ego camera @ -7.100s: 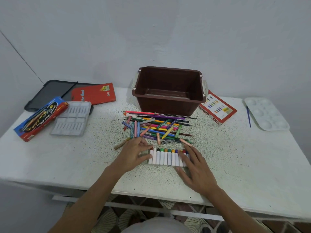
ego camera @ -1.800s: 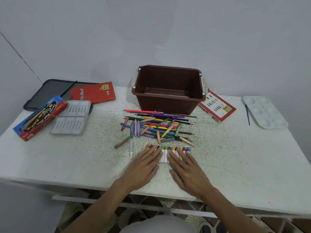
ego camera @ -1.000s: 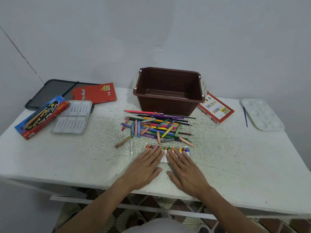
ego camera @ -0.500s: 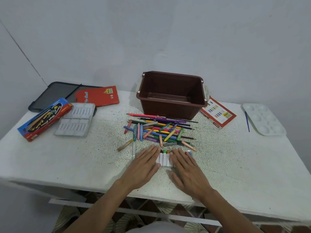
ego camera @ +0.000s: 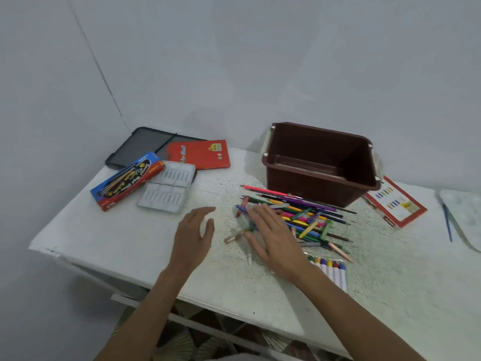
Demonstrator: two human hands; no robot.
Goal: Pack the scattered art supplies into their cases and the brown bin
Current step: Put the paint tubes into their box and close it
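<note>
Head view. A white speckled tabletop [ego camera: 130,246] carried a brown plastic bin [ego camera: 307,185] near its far edge, open side up. Just in front of the bin lay a pile of coloured pencils and crayons [ego camera: 309,217]. The right grip [ego camera: 270,237], released with fingers straight, lay flat on the pile's left margin. The left grip [ego camera: 192,241], released and holding nothing, was over the stretch of tabletop between the pile and a grey moulded tray [ego camera: 168,190]; contact with the surface could not be told. A row of white-barrelled markers [ego camera: 334,272] lay near the front edge, just beside the right forearm. A blue-and-red carton [ego camera: 127,179] lay against the tray, towards the left edge. A white paint palette [ego camera: 466,212] reached the right edge.
</note>
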